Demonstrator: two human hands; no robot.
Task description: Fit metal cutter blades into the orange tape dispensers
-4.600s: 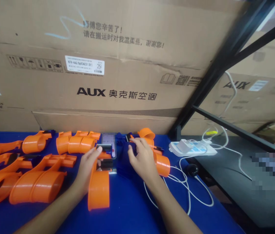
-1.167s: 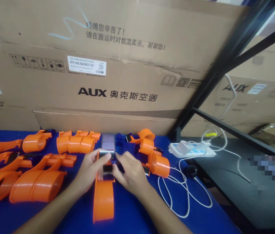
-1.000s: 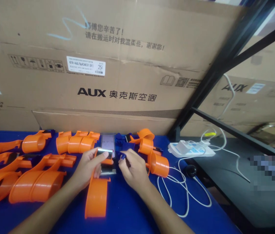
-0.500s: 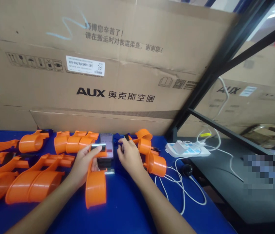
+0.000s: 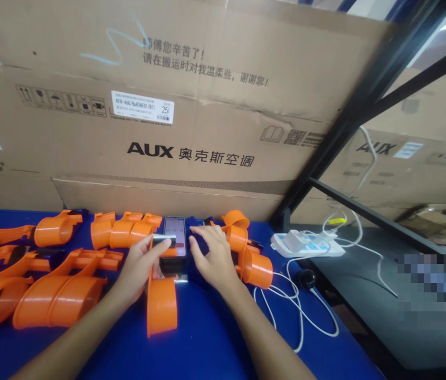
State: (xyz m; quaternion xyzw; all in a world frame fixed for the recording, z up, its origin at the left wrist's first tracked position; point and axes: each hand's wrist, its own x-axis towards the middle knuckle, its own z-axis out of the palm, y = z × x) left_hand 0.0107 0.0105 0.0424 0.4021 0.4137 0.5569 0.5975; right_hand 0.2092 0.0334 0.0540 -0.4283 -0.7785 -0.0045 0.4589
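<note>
My left hand grips the top of an orange plastic holder that lies on the blue table, thumb and fingers closed round its dark clamp end. My right hand rests just right of it, fingers curled down over small dark blue parts behind the holder. I cannot make out what those fingers hold. A phone with a lit screen lies flat just behind both hands.
Several more orange holders lie to the left, others to the right. A white power strip and white cables sit at the right table edge. Large cardboard boxes wall the back; a black metal frame stands right.
My right hand let go of the holder's clamp end and moved back toward the blue parts by the phone. My left hand kept its grip and shifted the holder slightly.
</note>
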